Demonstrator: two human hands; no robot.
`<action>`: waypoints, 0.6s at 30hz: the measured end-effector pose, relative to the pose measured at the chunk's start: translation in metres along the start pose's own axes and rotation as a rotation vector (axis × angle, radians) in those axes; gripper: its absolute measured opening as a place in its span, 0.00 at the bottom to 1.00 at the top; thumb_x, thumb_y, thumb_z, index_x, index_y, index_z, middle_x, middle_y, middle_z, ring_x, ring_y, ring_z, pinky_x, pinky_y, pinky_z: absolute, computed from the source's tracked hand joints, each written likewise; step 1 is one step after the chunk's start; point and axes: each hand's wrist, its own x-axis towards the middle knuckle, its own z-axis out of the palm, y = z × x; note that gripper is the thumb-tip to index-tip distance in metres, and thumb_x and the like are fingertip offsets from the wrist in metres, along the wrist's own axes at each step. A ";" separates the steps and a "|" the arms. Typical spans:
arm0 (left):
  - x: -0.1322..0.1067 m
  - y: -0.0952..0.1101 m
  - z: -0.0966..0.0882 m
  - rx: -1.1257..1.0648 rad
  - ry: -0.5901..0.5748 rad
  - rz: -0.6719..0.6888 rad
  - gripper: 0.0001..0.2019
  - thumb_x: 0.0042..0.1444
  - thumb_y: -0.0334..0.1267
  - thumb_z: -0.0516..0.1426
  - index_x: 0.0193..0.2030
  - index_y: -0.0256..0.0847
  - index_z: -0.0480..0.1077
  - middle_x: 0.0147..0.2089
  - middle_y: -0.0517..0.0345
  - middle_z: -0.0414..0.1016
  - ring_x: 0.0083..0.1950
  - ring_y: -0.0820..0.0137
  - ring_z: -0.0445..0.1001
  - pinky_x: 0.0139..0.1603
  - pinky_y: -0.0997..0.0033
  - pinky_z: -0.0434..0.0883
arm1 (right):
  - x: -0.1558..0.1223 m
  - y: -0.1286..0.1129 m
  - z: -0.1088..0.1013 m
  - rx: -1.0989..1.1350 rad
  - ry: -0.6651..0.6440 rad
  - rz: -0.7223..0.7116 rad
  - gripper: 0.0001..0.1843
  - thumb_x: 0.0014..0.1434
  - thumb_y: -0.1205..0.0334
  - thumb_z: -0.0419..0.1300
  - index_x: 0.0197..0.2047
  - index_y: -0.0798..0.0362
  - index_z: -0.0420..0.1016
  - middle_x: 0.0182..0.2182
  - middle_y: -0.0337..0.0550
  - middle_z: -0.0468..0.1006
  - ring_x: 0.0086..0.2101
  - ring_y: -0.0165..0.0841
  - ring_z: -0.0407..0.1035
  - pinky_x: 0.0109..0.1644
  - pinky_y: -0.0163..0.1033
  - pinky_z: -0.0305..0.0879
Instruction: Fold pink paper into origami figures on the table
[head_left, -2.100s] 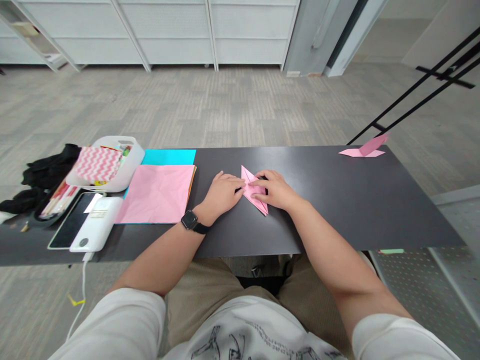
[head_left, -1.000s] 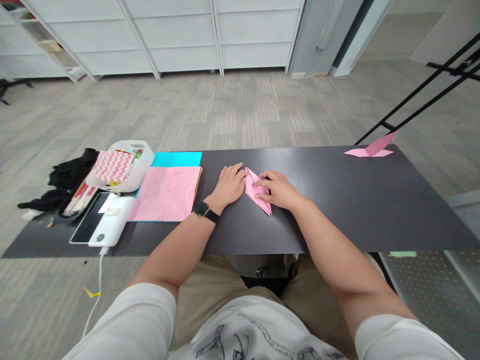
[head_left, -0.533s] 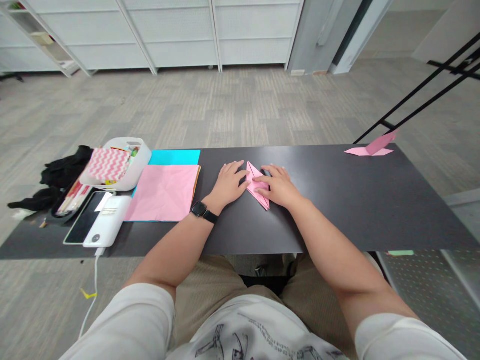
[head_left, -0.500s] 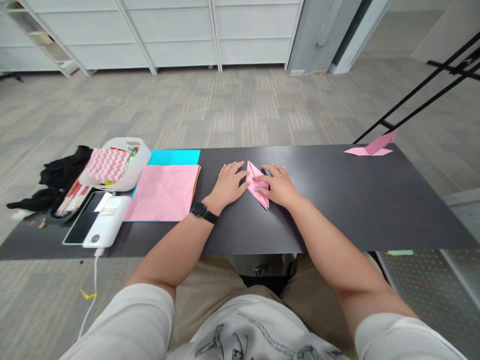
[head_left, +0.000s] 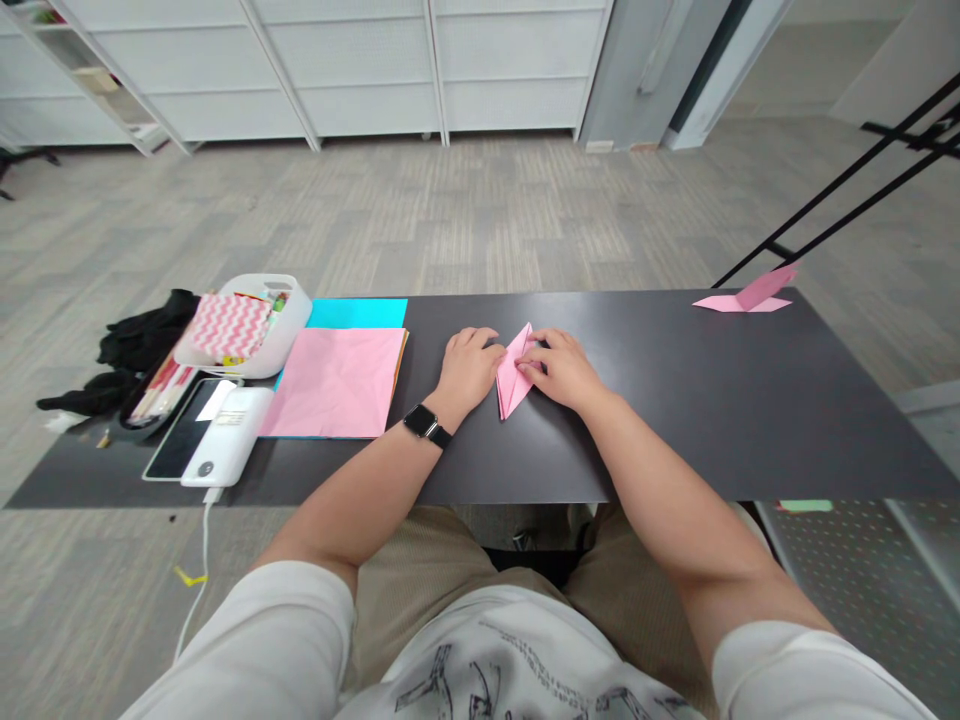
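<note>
A folded pink paper piece, narrow and pointed, lies on the dark table between my hands. My left hand rests at its left edge with fingers curled onto the paper. From the right, my right hand pinches the upper flap with its fingertips. A watch sits on my left wrist.
A stack of coloured sheets, pink on top and cyan beneath, lies to the left. Further left stand a white basket with patterned paper, a power bank, a phone and a dark cloth. Another folded pink piece sits at the far right corner.
The folded pink piece has been turned, its lower point swinging from the right to the left. Both hands stay on it, fingers now more curled.
</note>
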 end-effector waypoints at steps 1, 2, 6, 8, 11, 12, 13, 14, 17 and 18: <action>0.000 0.000 0.000 -0.007 -0.012 0.004 0.13 0.73 0.38 0.56 0.52 0.49 0.85 0.66 0.56 0.78 0.65 0.54 0.70 0.66 0.48 0.70 | 0.000 0.000 -0.001 0.007 -0.003 -0.022 0.10 0.69 0.56 0.64 0.46 0.42 0.89 0.60 0.48 0.77 0.61 0.49 0.68 0.70 0.60 0.62; 0.000 0.000 0.000 -0.017 -0.026 0.011 0.14 0.74 0.39 0.56 0.52 0.50 0.85 0.66 0.57 0.78 0.66 0.54 0.70 0.67 0.48 0.70 | 0.000 0.001 -0.001 0.015 -0.008 -0.041 0.10 0.69 0.56 0.64 0.45 0.42 0.89 0.58 0.48 0.78 0.60 0.49 0.69 0.69 0.60 0.63; 0.000 0.000 0.004 -0.076 -0.082 0.041 0.18 0.75 0.41 0.53 0.60 0.55 0.82 0.71 0.58 0.76 0.69 0.55 0.68 0.73 0.45 0.66 | 0.000 0.006 -0.001 0.055 -0.036 -0.054 0.10 0.68 0.57 0.65 0.49 0.42 0.86 0.54 0.46 0.81 0.57 0.47 0.72 0.68 0.61 0.64; 0.000 0.000 0.006 -0.086 -0.105 0.046 0.19 0.76 0.41 0.52 0.64 0.57 0.80 0.73 0.59 0.73 0.72 0.55 0.66 0.77 0.42 0.62 | 0.001 0.009 -0.001 0.059 -0.046 -0.040 0.12 0.68 0.57 0.64 0.52 0.41 0.85 0.54 0.46 0.81 0.57 0.47 0.73 0.67 0.61 0.65; -0.001 0.000 0.006 -0.071 -0.132 0.044 0.21 0.76 0.42 0.51 0.69 0.57 0.76 0.76 0.58 0.69 0.76 0.54 0.63 0.80 0.37 0.55 | 0.002 0.012 -0.002 0.052 -0.048 -0.040 0.14 0.69 0.58 0.63 0.55 0.42 0.85 0.54 0.47 0.81 0.57 0.47 0.73 0.66 0.60 0.66; -0.001 0.000 0.005 -0.068 -0.140 0.039 0.21 0.76 0.42 0.50 0.69 0.57 0.75 0.77 0.57 0.68 0.77 0.53 0.62 0.81 0.37 0.54 | 0.002 0.012 -0.002 0.051 -0.045 -0.045 0.15 0.69 0.58 0.63 0.56 0.43 0.85 0.55 0.48 0.81 0.57 0.47 0.73 0.66 0.59 0.66; -0.002 0.000 0.005 -0.065 -0.147 0.035 0.21 0.76 0.43 0.50 0.70 0.56 0.75 0.78 0.56 0.67 0.77 0.53 0.61 0.81 0.36 0.53 | 0.002 0.012 -0.001 0.050 -0.042 -0.050 0.15 0.69 0.58 0.63 0.56 0.43 0.84 0.55 0.48 0.81 0.57 0.47 0.73 0.66 0.59 0.66; -0.002 -0.001 0.005 -0.061 -0.154 0.034 0.21 0.77 0.44 0.50 0.71 0.56 0.74 0.78 0.56 0.67 0.78 0.52 0.61 0.82 0.35 0.52 | 0.001 0.013 -0.001 0.049 -0.036 -0.053 0.16 0.69 0.58 0.62 0.57 0.43 0.84 0.56 0.49 0.81 0.58 0.47 0.73 0.66 0.58 0.66; -0.003 -0.004 0.006 -0.035 -0.175 0.045 0.22 0.77 0.46 0.50 0.73 0.58 0.71 0.80 0.55 0.63 0.81 0.49 0.57 0.81 0.31 0.50 | 0.000 0.015 0.001 0.050 -0.021 -0.053 0.17 0.69 0.58 0.62 0.58 0.44 0.84 0.58 0.50 0.80 0.59 0.48 0.72 0.67 0.59 0.65; -0.003 -0.005 0.006 -0.024 -0.185 0.055 0.23 0.77 0.46 0.51 0.74 0.58 0.70 0.81 0.54 0.61 0.81 0.48 0.56 0.81 0.29 0.50 | 0.000 0.016 0.002 0.056 -0.018 -0.051 0.17 0.69 0.58 0.62 0.59 0.44 0.84 0.59 0.50 0.80 0.60 0.47 0.72 0.68 0.59 0.65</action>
